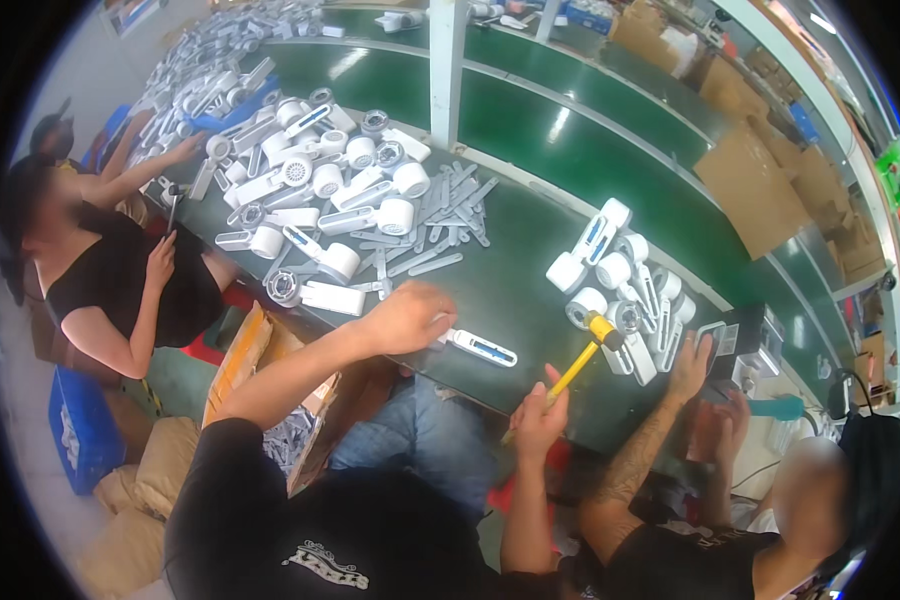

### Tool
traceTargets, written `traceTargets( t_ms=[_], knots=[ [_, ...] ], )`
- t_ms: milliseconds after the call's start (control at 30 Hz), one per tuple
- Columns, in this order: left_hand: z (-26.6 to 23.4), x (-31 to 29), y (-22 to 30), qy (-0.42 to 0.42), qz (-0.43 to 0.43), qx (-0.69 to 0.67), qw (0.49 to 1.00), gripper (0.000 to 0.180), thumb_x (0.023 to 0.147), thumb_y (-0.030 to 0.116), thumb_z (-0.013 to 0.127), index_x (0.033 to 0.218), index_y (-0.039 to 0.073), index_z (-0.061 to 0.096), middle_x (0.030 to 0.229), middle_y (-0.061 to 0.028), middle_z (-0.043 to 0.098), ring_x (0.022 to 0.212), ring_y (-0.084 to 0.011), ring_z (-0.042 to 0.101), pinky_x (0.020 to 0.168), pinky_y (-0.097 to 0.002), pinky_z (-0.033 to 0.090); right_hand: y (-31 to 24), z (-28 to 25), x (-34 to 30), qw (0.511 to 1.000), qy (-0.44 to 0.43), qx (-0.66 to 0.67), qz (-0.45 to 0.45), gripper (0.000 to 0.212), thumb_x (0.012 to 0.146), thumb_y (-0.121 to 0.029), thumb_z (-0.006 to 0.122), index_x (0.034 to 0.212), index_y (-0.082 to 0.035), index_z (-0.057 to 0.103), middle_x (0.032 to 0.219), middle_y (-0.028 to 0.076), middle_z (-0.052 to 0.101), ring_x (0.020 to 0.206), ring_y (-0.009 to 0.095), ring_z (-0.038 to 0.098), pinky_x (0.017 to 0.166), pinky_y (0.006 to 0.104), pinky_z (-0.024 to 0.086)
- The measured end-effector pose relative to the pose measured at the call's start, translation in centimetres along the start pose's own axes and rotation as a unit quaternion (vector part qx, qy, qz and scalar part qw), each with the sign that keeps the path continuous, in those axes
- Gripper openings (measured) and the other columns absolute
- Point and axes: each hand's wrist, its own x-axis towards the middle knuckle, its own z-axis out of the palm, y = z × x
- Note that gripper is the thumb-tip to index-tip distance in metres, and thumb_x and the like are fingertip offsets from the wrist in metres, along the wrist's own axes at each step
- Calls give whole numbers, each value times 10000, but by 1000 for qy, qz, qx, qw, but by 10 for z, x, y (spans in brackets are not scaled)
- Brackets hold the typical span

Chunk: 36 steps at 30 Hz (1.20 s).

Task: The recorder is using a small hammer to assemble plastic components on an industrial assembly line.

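Fingers curled, my left hand (412, 318) presses on the near end of a white handheld device (482, 348), which looks like a small fan handle with a blue strip along it. The device lies flat on the dark green table. My right hand (540, 415) is wrapped round the yellow handle of a hammer (573, 375). The hammer's yellow and black head is raised to the right of the device, in front of a group of white fans (625, 285). Beyond my left hand lie many grey strips (450, 212), apparently handle covers.
A big heap of white fans (320, 175) covers the table's far left. A cardboard box (300, 440) of grey parts stands left of my legs. Co-workers sit on both sides; one person's hand (690, 368) is near the right group. Green belts run behind a white post (447, 75).
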Motion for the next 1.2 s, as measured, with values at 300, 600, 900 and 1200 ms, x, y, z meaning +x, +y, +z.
traceTargets(
  t_ms=[300, 600, 900, 1200],
  knots=[
    [-28, 23, -62, 173, -5, 301, 938, 136, 862, 224, 777, 929, 109, 801, 930, -96, 696, 996, -343, 673, 887, -461, 529, 1, 4, -3, 1000, 12, -2, 4, 351, 1093, -110, 503, 1436, -32, 505, 635, -24, 460, 420, 52, 387, 384, 248, 358],
    [-46, 73, -69, 90, -112, 168, 975, 127, 884, 220, 730, 908, 128, 812, 890, -141, 769, 848, -366, 741, 785, -476, 592, -3, 7, -1, 999, 20, -38, -3, 360, 1098, -154, 528, 1436, -31, 516, 620, -30, 447, 420, 50, 384, 384, 242, 344],
    [-81, 26, -65, 93, -147, 295, 939, 165, 896, 201, 680, 977, 162, 818, 918, -133, 760, 877, -366, 735, 792, -494, 586, -1, 7, -2, 1000, 15, -20, 5, 372, 1091, -136, 526, 1448, -33, 508, 623, -36, 434, 425, 42, 370, 387, 240, 336],
    [-49, 7, -78, 116, -88, 334, 931, 147, 907, 202, 682, 867, 98, 777, 910, -117, 711, 877, -337, 734, 770, -459, 602, -3, 8, -1, 1000, 11, -3, 9, 374, 1079, -87, 527, 1441, 6, 505, 610, -19, 474, 415, 53, 391, 385, 244, 355]
  ],
)
